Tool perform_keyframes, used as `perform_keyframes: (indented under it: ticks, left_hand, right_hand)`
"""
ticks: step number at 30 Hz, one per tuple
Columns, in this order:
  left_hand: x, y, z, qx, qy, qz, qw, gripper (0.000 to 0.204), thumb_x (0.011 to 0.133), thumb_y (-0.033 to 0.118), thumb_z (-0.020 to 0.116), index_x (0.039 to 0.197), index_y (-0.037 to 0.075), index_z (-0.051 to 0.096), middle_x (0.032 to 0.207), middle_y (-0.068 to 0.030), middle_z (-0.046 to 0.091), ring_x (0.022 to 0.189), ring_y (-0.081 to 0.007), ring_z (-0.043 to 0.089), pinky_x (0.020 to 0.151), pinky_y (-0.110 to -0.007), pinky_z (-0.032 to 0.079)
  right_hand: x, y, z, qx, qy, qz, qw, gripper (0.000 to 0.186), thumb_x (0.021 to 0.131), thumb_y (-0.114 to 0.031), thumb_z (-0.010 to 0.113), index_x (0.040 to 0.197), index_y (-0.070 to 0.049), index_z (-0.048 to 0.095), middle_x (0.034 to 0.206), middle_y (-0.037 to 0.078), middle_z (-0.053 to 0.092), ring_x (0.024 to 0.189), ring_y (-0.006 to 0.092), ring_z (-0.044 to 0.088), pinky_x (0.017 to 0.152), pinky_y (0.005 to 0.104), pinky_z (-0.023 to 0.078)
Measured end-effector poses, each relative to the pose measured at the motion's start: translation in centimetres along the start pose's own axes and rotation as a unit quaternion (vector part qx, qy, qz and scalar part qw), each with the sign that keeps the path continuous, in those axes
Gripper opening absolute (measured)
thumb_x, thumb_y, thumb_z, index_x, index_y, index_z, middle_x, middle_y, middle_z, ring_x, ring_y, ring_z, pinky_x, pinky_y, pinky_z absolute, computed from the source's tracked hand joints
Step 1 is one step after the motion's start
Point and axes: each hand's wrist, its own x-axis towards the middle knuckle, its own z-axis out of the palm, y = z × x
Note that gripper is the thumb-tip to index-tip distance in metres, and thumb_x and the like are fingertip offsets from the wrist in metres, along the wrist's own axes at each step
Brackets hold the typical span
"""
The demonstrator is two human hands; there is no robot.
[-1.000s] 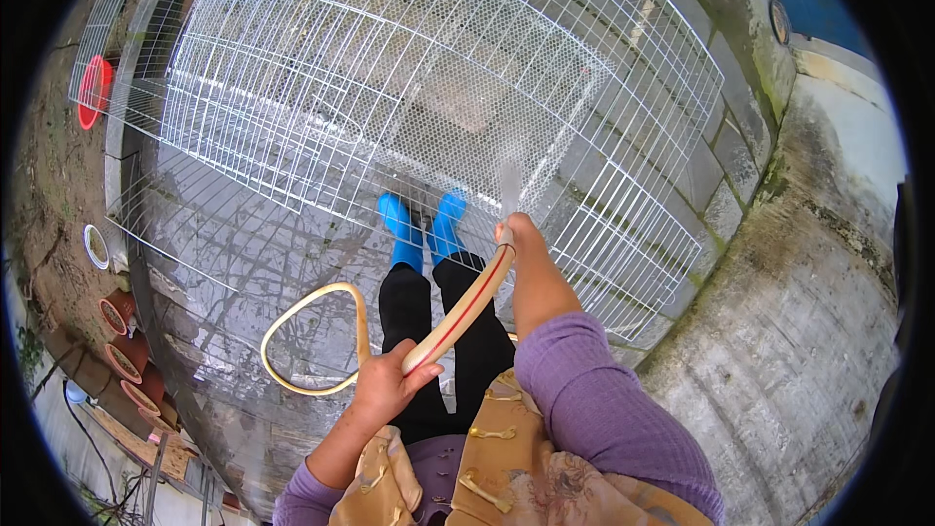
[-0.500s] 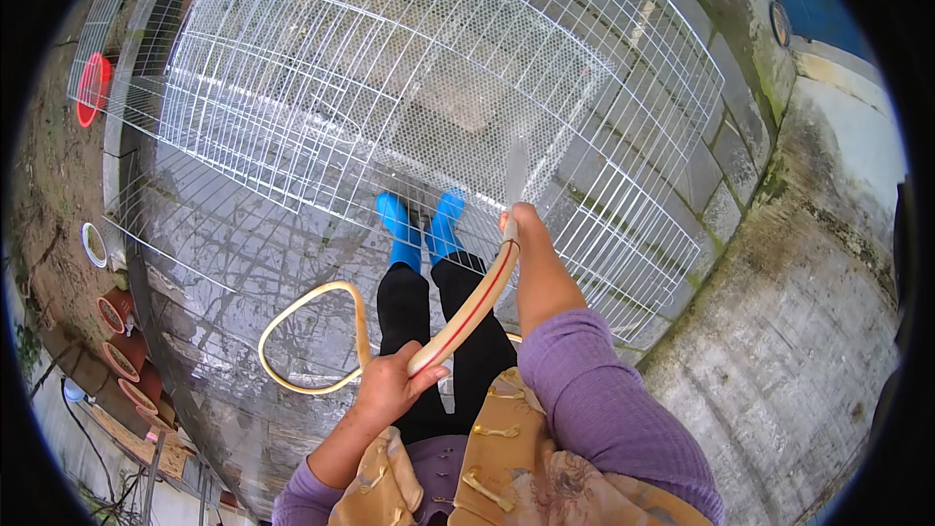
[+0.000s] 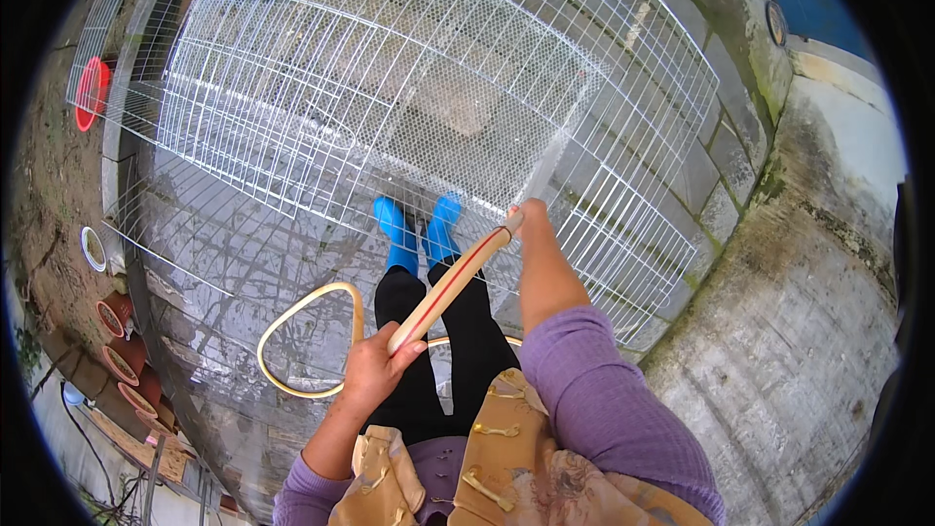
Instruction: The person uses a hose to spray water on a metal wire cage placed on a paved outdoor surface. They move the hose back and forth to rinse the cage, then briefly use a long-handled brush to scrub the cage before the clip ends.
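A cream hose (image 3: 453,289) with a red stripe runs slantwise between my hands. My left hand (image 3: 378,367) is wrapped round its lower part, in front of my legs. At the hose's end, my right hand (image 3: 529,218) grips the mouth, and a faint spray of water leaves it up and to the right. Beyond my hands stands a large white wire cage (image 3: 390,88) with a fine mesh floor (image 3: 448,127); the spray falls on the right side of that mesh. From my left hand the slack hose loops out to the left and back behind my legs.
My blue boots (image 3: 392,221) stand on wet grey paving (image 3: 243,263) at the cage's near edge. Along the left lie a red basin (image 3: 93,94), a white round dish (image 3: 93,248) and several terracotta pots (image 3: 123,358) by bare soil. A stained concrete slope (image 3: 779,331) rises at right.
My left hand has shifted slightly left and up with the hose. The hose's end has turned a little to the right, and the spray has swung toward the mesh's right edge.
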Motion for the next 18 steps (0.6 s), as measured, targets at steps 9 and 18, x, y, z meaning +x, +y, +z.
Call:
perform_keyframes:
  ticks: [9,18]
  left_hand:
    - [0.1,0.4,0.7,-0.01,0.006,0.01,1.0,0.037,0.083,0.038,0.064,0.086,0.002,0.06,0.061,-0.0169,0.054,0.056,-0.0336,0.055,0.053,-0.037,0.043]
    - [0.0,1.4,0.9,0.006,-0.011,0.003,1.0,0.038,0.083,0.04,0.064,0.085,0.002,0.058,0.061,-0.018,0.053,0.059,-0.0394,0.053,0.052,-0.038,0.043]
  right_hand:
    - [-1.4,-2.2,0.3,-0.01,0.013,-0.011,1.0,0.029,0.091,-0.02,0.031,0.109,0.001,0.04,0.086,0.016,0.05,0.059,0.0203,0.049,0.05,0.0335,0.047]
    - [-0.1,-4.7,0.4,-0.042,-0.007,-0.044,0.998,0.023,0.09,-0.019,0.033,0.099,0.0,0.043,0.076,0.013,0.051,0.057,0.0207,0.051,0.046,0.0334,0.046]
